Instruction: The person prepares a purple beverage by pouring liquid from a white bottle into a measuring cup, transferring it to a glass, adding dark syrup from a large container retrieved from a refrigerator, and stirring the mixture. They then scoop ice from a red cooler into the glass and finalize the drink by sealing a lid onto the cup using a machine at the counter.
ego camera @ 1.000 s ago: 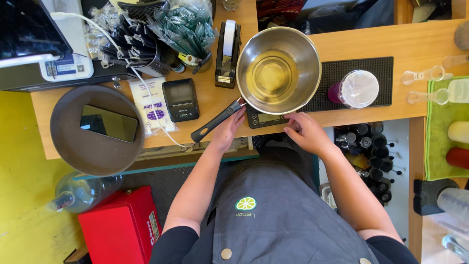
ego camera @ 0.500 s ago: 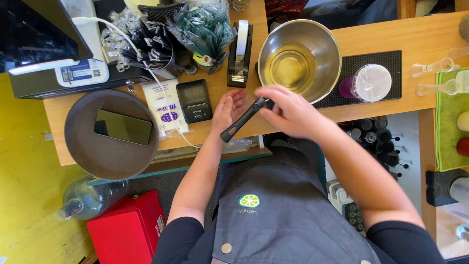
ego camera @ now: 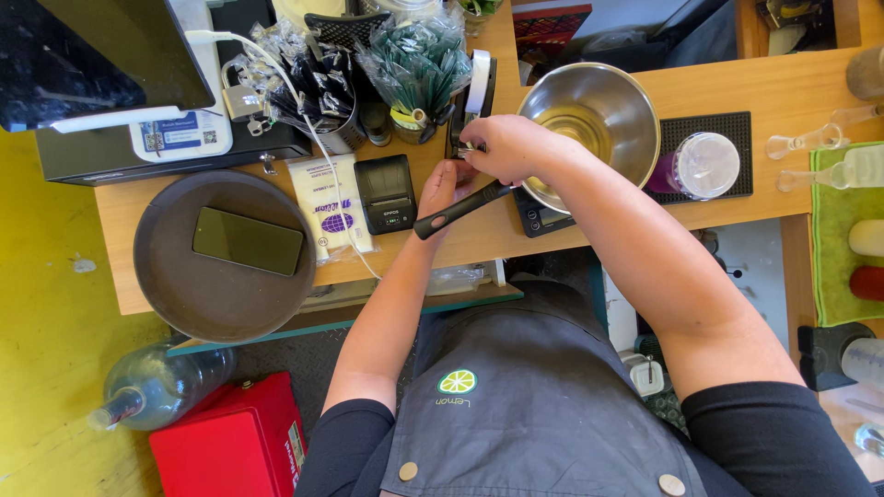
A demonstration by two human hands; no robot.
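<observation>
A phone (ego camera: 247, 240) lay on a round brown tray (ego camera: 175, 294) at the counter's left end, well left of the fingers. A card reader (ego camera: 385, 192) sat just left of them. A lidded cup (ego camera: 704, 166) stood right, on a black mat (ego camera: 727, 129).

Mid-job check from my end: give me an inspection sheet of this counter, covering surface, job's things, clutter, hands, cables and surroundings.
Surface: wooden counter, crowded on its left half.
Job's things: shiny steel mixing bowl holding yellowish liquid, on a small dark scale; black-handled utensil lying across the left palm.
Clutter: round dark tray carrying a dark phone; white printed packet; small black card reader; clear lidded cup with purple contents on a black mat; bagged straws.
Hands: left hand under the utensil; right hand reaching over it near the bowl rim, fingers curled.
Cables: white cable crossing the counter.
Surroundings: yellow floor, red box, clear bottle.
</observation>
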